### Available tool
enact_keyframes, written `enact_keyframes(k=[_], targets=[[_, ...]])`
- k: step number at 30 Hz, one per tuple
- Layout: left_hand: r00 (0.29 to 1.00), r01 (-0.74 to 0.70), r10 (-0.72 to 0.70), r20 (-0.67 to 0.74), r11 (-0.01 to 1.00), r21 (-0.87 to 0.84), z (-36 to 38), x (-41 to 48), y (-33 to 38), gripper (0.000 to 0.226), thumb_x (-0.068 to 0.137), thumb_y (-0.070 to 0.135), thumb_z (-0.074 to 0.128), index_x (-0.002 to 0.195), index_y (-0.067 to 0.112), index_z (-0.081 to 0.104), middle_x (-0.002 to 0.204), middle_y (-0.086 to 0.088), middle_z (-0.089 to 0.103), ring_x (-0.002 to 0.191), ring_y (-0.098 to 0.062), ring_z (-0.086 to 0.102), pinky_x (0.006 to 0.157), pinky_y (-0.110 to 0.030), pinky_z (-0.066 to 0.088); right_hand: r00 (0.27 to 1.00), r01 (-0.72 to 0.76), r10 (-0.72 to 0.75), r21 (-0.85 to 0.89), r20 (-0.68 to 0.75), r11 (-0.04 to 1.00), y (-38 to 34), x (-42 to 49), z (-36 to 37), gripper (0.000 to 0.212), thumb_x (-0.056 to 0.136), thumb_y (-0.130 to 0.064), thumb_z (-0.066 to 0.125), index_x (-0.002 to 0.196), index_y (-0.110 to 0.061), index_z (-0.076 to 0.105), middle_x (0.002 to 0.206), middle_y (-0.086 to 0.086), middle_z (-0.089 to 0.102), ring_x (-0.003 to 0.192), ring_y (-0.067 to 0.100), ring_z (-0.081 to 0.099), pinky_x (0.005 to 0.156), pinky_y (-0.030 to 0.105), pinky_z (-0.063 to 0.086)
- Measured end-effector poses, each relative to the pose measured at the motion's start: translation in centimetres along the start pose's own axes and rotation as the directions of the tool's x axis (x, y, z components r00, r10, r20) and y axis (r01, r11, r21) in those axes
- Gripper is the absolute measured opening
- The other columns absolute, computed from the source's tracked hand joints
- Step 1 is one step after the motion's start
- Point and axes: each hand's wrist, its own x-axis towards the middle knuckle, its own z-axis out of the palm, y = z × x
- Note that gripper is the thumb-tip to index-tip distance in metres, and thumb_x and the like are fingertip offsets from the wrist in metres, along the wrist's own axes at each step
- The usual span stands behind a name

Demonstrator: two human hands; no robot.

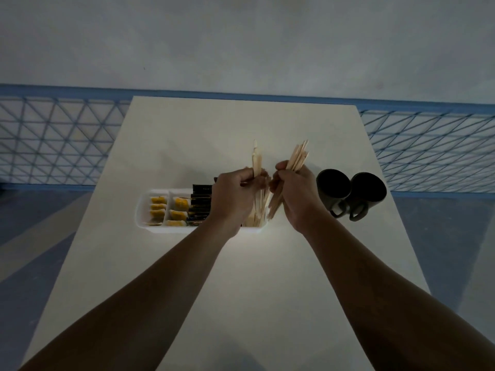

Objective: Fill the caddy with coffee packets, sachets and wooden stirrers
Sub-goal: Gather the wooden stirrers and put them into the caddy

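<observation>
A white caddy [150, 226] sits on the pale table. Its left compartments hold yellow sachets [180, 203]; dark coffee packets [200, 204] stand in the middle one. My left hand [235, 194] grips a few upright wooden stirrers [256, 160] over the caddy's right end. My right hand [297, 192] grips a fanned bundle of stirrers [297, 156] leaning right, its lower ends reaching into the right compartment. The hands hide most of that compartment.
Two dark mugs [351, 192] stand side by side just right of my right hand. The table [241, 290] ends at a wall with blue mesh panels [53, 140] on both sides.
</observation>
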Motion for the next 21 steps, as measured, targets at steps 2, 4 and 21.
enact_keyframes(k=[2, 4, 21], targets=[[0.997, -0.049, 0.055, -0.054, 0.994, 0.102, -0.3, -0.1, -0.4, 0.017, 0.088, 0.024, 0.071, 0.105, 0.024, 0.077, 0.093, 0.008, 0.077, 0.09, -0.007, 0.072, 0.088, -0.036, 0.058, 0.999, 0.045, -0.045, -0.012, -0.01, 0.999, 0.5, 0.0, 0.7, 0.022, 0.094, 0.005, 0.039, 0.089, -0.01, 0.055, 0.073, 0.008, 0.054, 0.068, 0.02, 0.053, 0.07, 0.036, 0.047], [0.991, -0.085, 0.104, -0.082, 0.974, 0.211, -0.4, -0.4, -0.9, 0.019, 0.088, 0.025, 0.072, 0.106, 0.023, 0.077, 0.089, 0.008, 0.077, 0.084, -0.006, 0.071, 0.083, -0.035, 0.059, 0.995, 0.093, -0.094, -0.042, -0.023, 0.995, 1.3, -0.2, 1.2, 0.022, 0.094, 0.005, 0.041, 0.088, -0.011, 0.055, 0.073, 0.005, 0.055, 0.068, 0.017, 0.054, 0.069, 0.033, 0.047], [0.972, -0.152, 0.217, -0.086, 0.867, 0.475, -0.7, -1.2, -2.4, 0.017, 0.093, 0.024, 0.065, 0.094, 0.012, 0.078, 0.078, 0.0, 0.074, 0.065, -0.002, 0.06, 0.06, -0.002, 0.039, 0.989, 0.144, -0.143, -0.434, 0.035, 0.889, 5.5, -1.4, 2.0, 0.01, 0.101, -0.024, 0.044, 0.097, -0.018, 0.053, 0.093, 0.001, 0.065, 0.087, 0.02, 0.064, 0.074, 0.041, 0.054]])
